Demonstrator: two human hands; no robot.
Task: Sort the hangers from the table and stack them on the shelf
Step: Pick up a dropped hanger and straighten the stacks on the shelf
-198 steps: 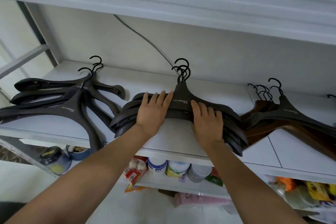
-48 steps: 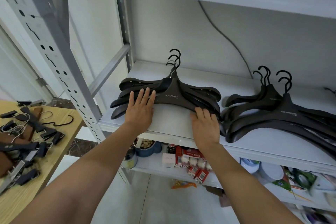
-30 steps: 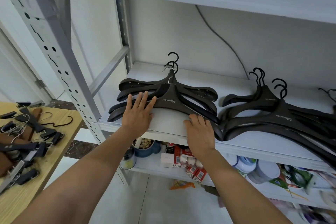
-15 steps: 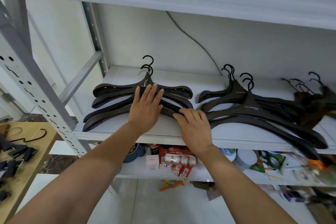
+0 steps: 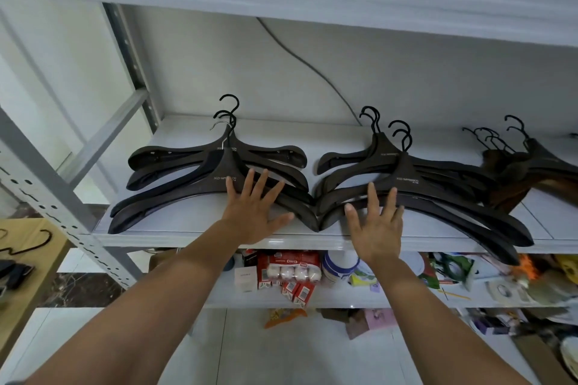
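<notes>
Left hand (image 5: 255,212), grip released, fingers flat on centre-left pile of black plastic hangers (image 5: 175,194). Right hand (image 5: 377,228), likewise released, touches centre pile (image 5: 438,191) on white metal shelf (image 5: 187,223).

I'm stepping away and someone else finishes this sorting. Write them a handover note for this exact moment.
Left hand: open, fingers spread flat on the left stack of dark hangers.
Right hand: open, fingertips on the middle stack; nothing gripped.
Done: three stacks lie on the shelf, hooks toward the wall; the right stack is partly brown.
Left: more dark pieces wait on the wooden table, lower left; left and middle stacks meet at their ends and look uneven.
</notes>
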